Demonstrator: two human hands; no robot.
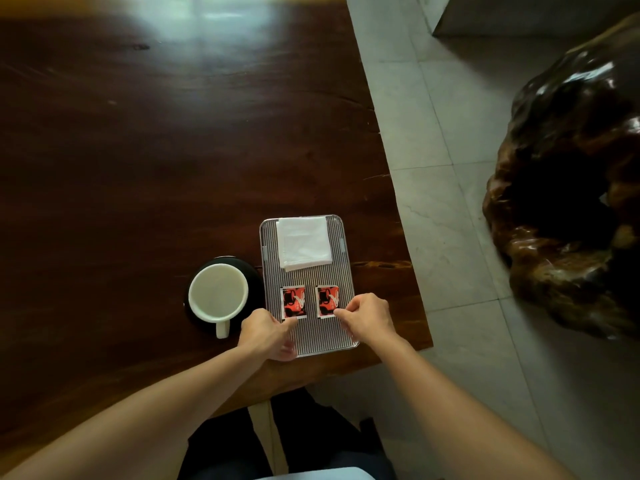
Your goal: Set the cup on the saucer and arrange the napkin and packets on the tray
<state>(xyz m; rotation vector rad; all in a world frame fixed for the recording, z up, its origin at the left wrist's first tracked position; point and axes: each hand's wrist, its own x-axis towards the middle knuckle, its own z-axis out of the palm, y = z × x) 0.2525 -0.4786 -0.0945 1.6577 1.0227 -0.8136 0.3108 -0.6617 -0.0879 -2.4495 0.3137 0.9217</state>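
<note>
Nearest to us, our two bare forearms reach forward over the edge of a dark wooden table (138,150). Our left hand (268,336) rests at the near left corner of a ribbed rectangular tray (320,337), fingers curled loosely together with the tips touching the lower edge of the left packet (294,302). Our right hand (367,318) pinches the near right corner of the right packet (327,301) between thumb and forefinger. Both red-and-black packets lie flat, side by side and slightly apart, in the middle of the tray. We judge this the last step: squaring up the packets (they already look nearly level). Next calls for only a small nudge, then letting go. To the left, just beside the tray, the white cup (218,293) already sits on its dark saucer (254,277), handle toward us. Farthest, the folded white napkin (304,242) lies at the tray's far end.
</note>
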